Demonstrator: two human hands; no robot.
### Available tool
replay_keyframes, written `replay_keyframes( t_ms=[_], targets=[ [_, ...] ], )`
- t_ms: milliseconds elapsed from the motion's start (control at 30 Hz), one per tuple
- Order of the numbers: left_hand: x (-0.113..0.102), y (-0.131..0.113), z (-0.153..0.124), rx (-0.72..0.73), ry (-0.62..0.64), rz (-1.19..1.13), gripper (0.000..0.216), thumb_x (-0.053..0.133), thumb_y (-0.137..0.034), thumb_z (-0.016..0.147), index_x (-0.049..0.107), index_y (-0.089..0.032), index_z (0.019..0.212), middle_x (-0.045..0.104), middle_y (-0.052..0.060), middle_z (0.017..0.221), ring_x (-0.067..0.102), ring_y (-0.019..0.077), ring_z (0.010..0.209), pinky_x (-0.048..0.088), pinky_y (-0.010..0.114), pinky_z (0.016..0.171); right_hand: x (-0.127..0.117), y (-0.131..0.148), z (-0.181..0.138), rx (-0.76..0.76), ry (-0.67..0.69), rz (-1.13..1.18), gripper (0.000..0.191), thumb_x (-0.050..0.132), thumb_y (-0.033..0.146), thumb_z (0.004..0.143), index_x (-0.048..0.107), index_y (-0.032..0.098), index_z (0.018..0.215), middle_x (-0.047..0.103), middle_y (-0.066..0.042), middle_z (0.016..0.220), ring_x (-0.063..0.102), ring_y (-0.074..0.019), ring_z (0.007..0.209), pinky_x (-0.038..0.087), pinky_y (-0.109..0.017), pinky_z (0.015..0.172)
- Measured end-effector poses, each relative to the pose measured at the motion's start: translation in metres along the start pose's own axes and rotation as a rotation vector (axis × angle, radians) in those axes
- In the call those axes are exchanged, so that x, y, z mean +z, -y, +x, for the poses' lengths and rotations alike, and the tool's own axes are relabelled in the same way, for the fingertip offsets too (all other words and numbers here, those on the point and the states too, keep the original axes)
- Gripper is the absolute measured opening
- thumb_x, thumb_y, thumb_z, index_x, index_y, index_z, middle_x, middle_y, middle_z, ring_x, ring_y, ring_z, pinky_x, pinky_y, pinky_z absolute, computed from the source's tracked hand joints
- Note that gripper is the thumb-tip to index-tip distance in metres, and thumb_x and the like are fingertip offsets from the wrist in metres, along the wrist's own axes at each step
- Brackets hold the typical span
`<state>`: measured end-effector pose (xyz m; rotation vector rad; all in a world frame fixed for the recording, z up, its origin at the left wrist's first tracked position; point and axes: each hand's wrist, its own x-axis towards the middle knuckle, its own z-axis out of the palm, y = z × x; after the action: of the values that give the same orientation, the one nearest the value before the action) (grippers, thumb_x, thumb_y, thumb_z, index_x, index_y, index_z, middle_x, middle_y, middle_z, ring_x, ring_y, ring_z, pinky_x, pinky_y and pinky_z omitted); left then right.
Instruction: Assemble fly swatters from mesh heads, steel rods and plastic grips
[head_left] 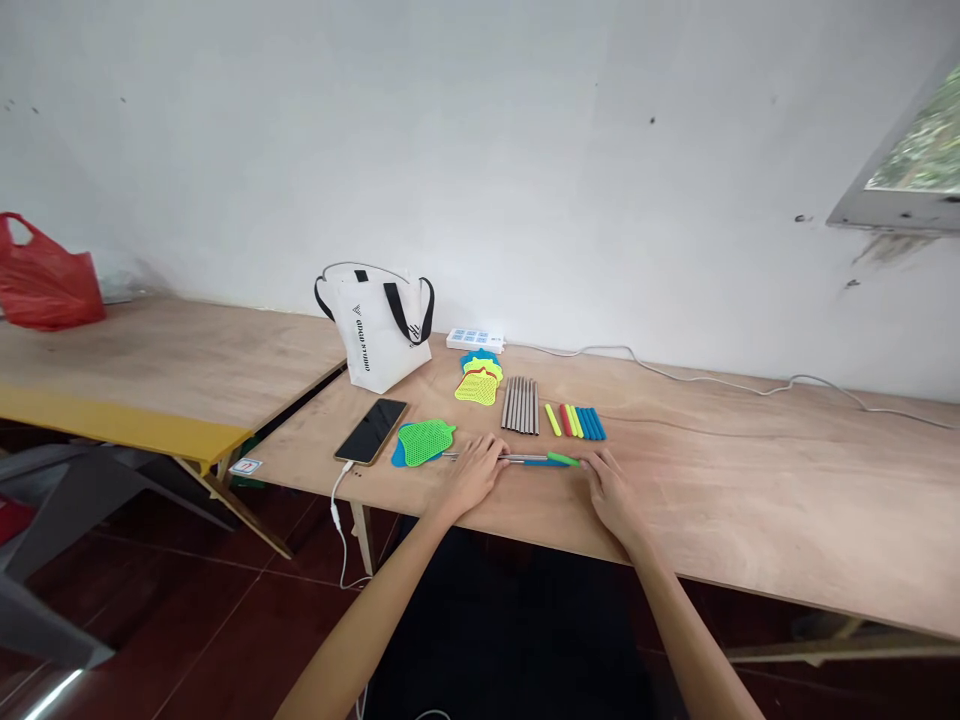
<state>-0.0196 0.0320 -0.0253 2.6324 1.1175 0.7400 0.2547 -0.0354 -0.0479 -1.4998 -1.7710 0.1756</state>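
Observation:
Two fly swatters lie together on the wooden table (750,480), a green head (424,440) stacked on a blue one, metal rods pointing right to a green grip (562,459). My left hand (474,472) rests with fingers over the rods near their middle. My right hand (609,487) lies at the grip end, fingers curled by the green grip. Behind them lie a stack of yellow and blue swatter heads (478,380), a row of metal rods (520,404) and a row of coloured plastic grips (576,421).
A phone (372,431) on a white charging cable lies left of the swatters. A white tote bag (379,328) and a power strip (475,341) stand near the wall. A second table (150,360) at left holds a red plastic bag (45,275).

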Motion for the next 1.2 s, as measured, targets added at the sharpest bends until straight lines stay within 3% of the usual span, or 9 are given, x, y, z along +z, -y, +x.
replay_keyframes(
  t_ms=[400,733,933,1200],
  targets=[
    [0.004,0.003,0.0,0.028,0.006,0.046,0.01,0.043,-0.024,0.105,0.053,-0.023,0.106,0.06,0.004,0.109,0.056,0.0236,0.106,0.043,0.038,0.093,0.0,0.0,0.0,-0.05,-0.022,-0.049,0.036,0.034,0.026,0.1,0.066,0.026,0.115,0.058,-0.01,0.11,0.061,-0.0252,0.105,0.052,-0.042,0.094],
    [-0.004,-0.003,0.002,0.064,-0.011,-0.068,0.013,0.046,-0.025,0.106,0.058,-0.022,0.107,0.062,0.003,0.109,0.059,0.0211,0.103,0.045,0.036,0.093,-0.001,0.004,0.002,-0.058,-0.024,0.037,0.034,0.039,0.036,0.103,0.07,0.026,0.113,0.065,-0.009,0.11,0.065,-0.0244,0.102,0.054,-0.039,0.09],
    [-0.008,-0.006,0.002,0.178,0.015,-0.138,0.015,0.051,-0.03,0.105,0.064,-0.023,0.107,0.065,0.002,0.108,0.06,0.0198,0.104,0.046,0.034,0.093,0.002,0.021,0.0,-0.054,0.089,0.124,0.03,0.046,0.04,0.102,0.072,0.028,0.11,0.073,-0.005,0.109,0.069,-0.0227,0.099,0.055,-0.035,0.085],
    [-0.007,-0.007,0.002,0.096,-0.003,-0.083,0.014,0.049,-0.029,0.105,0.061,-0.023,0.106,0.066,0.002,0.108,0.062,0.0209,0.105,0.045,0.036,0.095,0.003,0.032,0.001,-0.078,0.101,0.12,0.033,0.044,0.041,0.102,0.071,0.027,0.114,0.07,-0.007,0.111,0.064,-0.0197,0.078,0.055,-0.035,0.078]
  ],
)
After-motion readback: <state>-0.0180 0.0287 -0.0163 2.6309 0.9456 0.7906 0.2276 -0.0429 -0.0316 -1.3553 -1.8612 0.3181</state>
